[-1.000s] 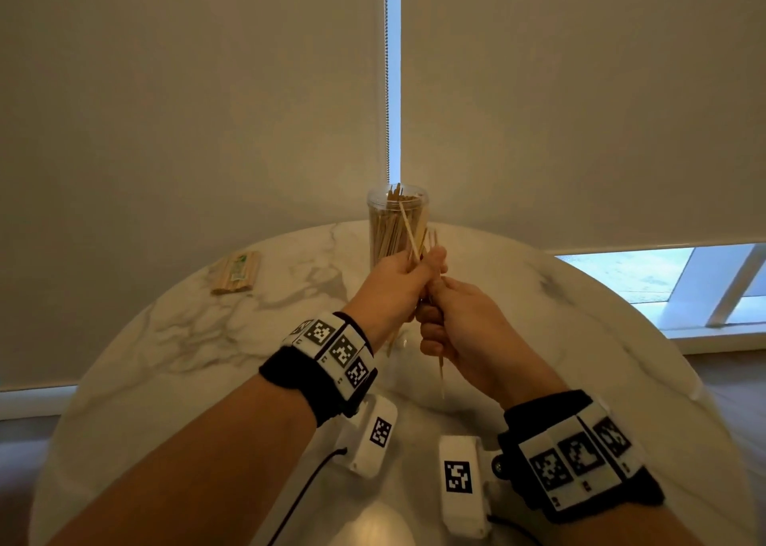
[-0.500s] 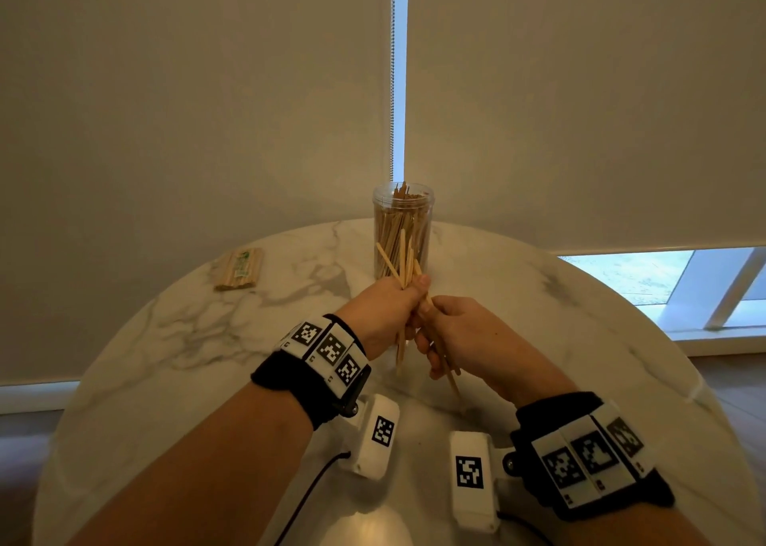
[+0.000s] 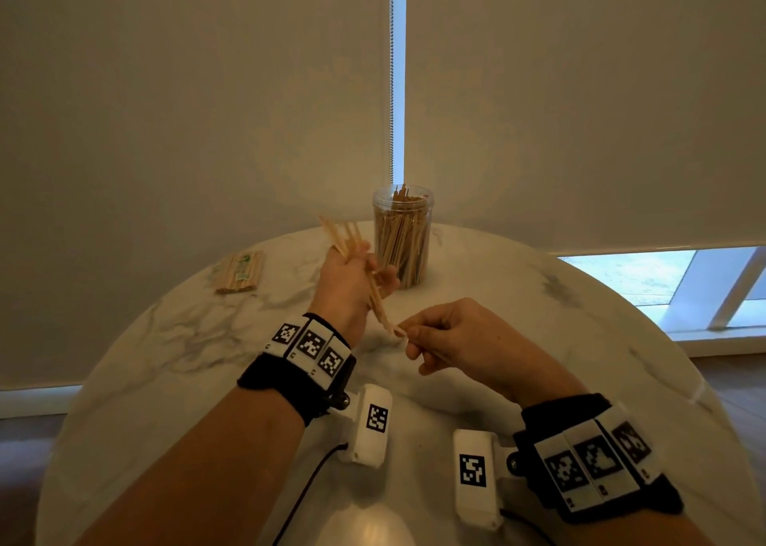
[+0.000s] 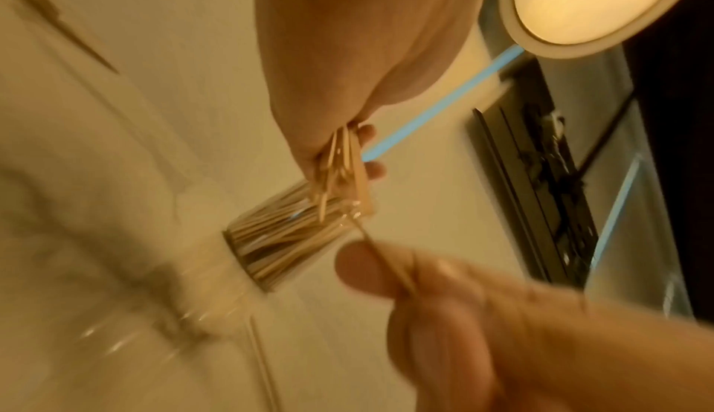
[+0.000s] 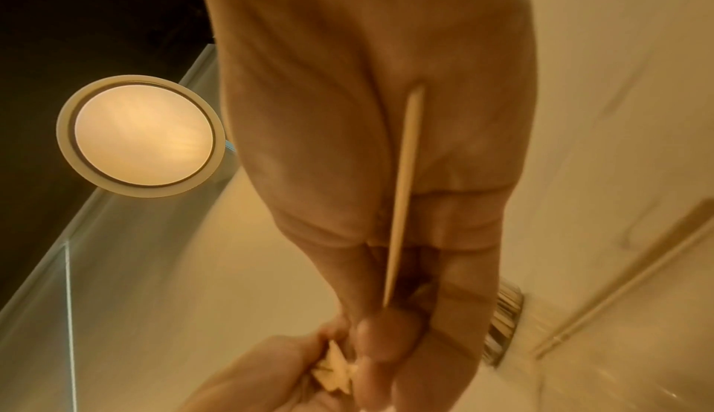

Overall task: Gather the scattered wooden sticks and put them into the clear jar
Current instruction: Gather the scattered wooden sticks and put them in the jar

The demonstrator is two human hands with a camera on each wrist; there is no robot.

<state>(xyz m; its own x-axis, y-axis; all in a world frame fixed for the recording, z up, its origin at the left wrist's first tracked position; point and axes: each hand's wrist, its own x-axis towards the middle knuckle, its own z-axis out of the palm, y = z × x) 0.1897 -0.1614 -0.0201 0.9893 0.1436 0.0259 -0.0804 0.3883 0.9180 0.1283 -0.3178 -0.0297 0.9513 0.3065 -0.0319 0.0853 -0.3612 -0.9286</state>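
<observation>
Head view, nearest first: the right hand [image 3: 452,340] has dropped away from the left since a second ago, when both were bunched together at the jar mouth. It's now pinching a single stick [image 5: 403,192] between thumb and curled fingers, at the low end of the bundle. Looks like they're tidying strays before loading. The left hand [image 3: 352,284] is wrapped tight around the bundle of wooden sticks [image 3: 344,234], tilted, just left of the clear jar [image 3: 402,238], which is nearly full. A wrapped pack [image 3: 240,272] sits further left.
</observation>
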